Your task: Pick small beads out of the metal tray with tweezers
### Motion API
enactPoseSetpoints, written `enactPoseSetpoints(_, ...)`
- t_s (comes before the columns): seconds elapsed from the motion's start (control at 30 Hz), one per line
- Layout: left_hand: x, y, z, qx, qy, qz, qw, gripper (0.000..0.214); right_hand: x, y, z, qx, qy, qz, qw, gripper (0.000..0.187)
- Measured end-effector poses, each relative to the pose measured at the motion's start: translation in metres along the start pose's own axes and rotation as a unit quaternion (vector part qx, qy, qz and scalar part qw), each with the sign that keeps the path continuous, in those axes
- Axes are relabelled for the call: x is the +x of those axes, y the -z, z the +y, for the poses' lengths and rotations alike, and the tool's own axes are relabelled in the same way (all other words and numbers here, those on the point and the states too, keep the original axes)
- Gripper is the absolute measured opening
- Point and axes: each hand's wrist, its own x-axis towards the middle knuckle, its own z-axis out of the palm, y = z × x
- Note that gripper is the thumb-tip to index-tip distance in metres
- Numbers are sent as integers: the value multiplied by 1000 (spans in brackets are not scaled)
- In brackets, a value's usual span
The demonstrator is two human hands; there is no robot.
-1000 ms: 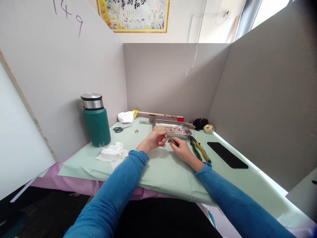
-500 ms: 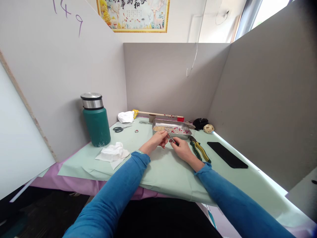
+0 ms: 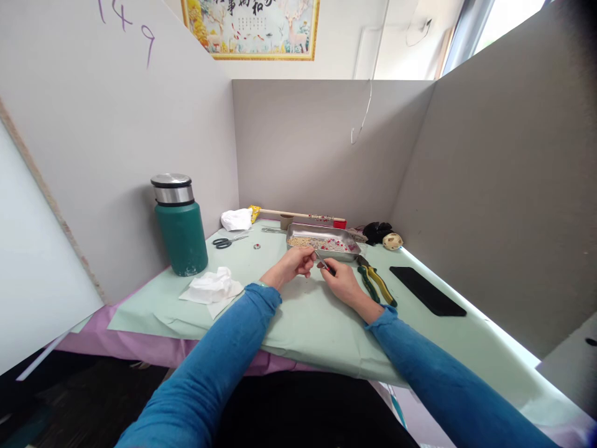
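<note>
My left hand (image 3: pixel 299 264) is closed in a pinch just in front of the metal tray (image 3: pixel 321 231). What its fingertips hold, if anything, is too small to make out. Close beside it, my right hand (image 3: pixel 342 279) grips small pliers (image 3: pixel 331 270) with a dark and red handle, their thin metal tip pointing at the left fingertips. Gold-coloured and red beads (image 3: pixel 336 245) lie in the tray behind both hands. Larger pliers with green and yellow handles (image 3: pixel 380 286) rest on the table to the right of my right hand.
A green bottle (image 3: pixel 181 233) stands at the left, with a crumpled tissue (image 3: pixel 214 287) in front. Scissors (image 3: pixel 226 241) and a small ring-like piece (image 3: pixel 257 246) lie beyond. A black phone-like slab (image 3: pixel 426 290) is at right. A wooden stick (image 3: pixel 291 214) lies along the back, and panels enclose the table.
Both hands stay nearly in place in front of the tray. The left fingers and the pliers' tip have shifted very slightly; the grip of each hand looks the same.
</note>
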Motion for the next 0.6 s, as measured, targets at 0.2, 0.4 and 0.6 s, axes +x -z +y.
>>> enactPoseSetpoints(0.2,0,2,-1,-67,24,-23,997,27,0,-3,0,27,-4,-7,1000,28)
enactPoseSetpoints(0.4,3,-1,-4,-24,23,15,999,25,1,-3,1,-9,-15,-6,1000,27)
enactPoseSetpoints(0.6,7,-6,-8,74,2,80,994,22,1,-2,1,-49,-27,-17,998,26)
